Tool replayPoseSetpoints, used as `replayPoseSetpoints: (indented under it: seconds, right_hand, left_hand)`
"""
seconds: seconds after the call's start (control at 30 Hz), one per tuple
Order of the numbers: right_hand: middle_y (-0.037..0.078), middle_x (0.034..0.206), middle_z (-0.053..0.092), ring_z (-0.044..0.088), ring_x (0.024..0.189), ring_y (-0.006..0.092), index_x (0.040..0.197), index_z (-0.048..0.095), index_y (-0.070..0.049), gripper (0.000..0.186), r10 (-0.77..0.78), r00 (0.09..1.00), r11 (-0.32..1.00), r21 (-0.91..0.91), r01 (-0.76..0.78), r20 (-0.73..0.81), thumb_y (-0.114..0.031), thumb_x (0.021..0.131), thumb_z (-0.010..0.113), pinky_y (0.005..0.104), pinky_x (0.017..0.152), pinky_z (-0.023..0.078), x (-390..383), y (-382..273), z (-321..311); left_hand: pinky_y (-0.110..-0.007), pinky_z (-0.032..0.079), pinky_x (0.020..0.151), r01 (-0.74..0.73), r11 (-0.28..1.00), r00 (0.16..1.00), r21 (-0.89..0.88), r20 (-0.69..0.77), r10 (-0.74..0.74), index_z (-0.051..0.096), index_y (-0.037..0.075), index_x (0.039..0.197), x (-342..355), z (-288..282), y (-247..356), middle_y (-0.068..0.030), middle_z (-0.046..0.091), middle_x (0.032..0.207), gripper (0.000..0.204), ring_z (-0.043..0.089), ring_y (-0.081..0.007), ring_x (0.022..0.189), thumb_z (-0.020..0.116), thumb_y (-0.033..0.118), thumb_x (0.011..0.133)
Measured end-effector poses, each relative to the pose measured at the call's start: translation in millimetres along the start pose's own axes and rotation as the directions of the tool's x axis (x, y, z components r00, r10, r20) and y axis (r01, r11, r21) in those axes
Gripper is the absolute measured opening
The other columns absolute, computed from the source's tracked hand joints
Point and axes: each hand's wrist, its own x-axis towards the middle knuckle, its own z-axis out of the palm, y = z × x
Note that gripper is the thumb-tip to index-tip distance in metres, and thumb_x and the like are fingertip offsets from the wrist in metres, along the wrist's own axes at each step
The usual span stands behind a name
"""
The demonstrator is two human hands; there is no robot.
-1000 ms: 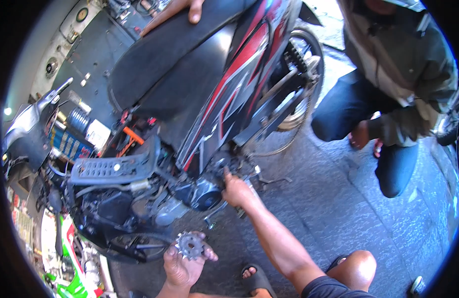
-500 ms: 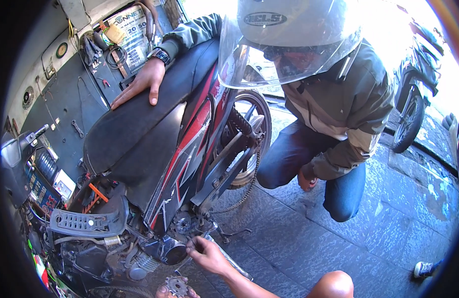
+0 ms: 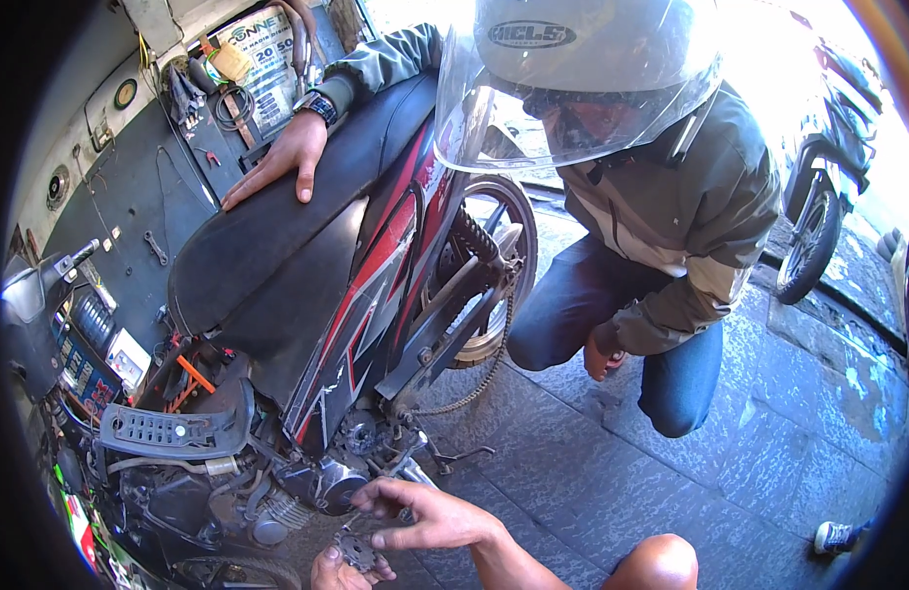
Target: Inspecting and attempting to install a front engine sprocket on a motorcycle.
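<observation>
At the lower middle, my left hand is closed on a toothed metal sprocket. My right hand hovers just over it, thumb and bent fingers apart, with nothing visible between them; I cannot tell if the thumb touches the sprocket. Beyond my hands is the engine cover of a black, red and white motorbike. A smaller toothed part shows on the engine, and a chain hangs loosely from there toward the rear wheel.
A co-worker or other person in a helmet kneels at the right, one hand on the seat. A tool board stands behind the bike. Another motorbike stands at the back right. A shoe is at the right.
My view has risen to show the helmeted person. My right hand has left the engine, coming down over the sprocket in my left hand, its forefinger no longer pointing at the engine.
</observation>
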Motion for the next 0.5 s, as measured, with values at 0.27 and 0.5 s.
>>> replayPoseSetpoints:
  seconds: [0.27,0.5]
  right_hand:
    - [0.019,0.13,0.049,0.048,0.125,0.0324,0.145,0.035,0.0,0.086,-0.127,0.977,0.95,-0.263,0.169,0.171,-0.021,0.073,0.077,0.0411,0.105,0.039,1,-15,19]
    - [0.02,0.124,0.049,0.048,0.122,0.0355,0.141,0.038,0.001,0.081,-0.122,0.983,0.915,-0.369,0.166,0.138,-0.017,0.072,0.076,0.0434,0.102,0.04,0,-16,29]
  left_hand:
    - [-0.032,0.05,0.077,0.067,0.998,0.998,-0.009,-0.007,-0.067,0.055,0.01,0.116,6,-20,-6,-0.0026,0.062,0.1,0.037,0.059,-0.0175,0.086,0.047,0.042,0.1]
    - [-0.033,0.048,0.088,0.012,0.999,1.0,0.03,-0.014,-0.012,0.052,0.008,0.13,5,-21,-7,-0.0053,0.06,0.121,0.045,0.058,-0.0187,0.107,0.049,0.041,0.1]
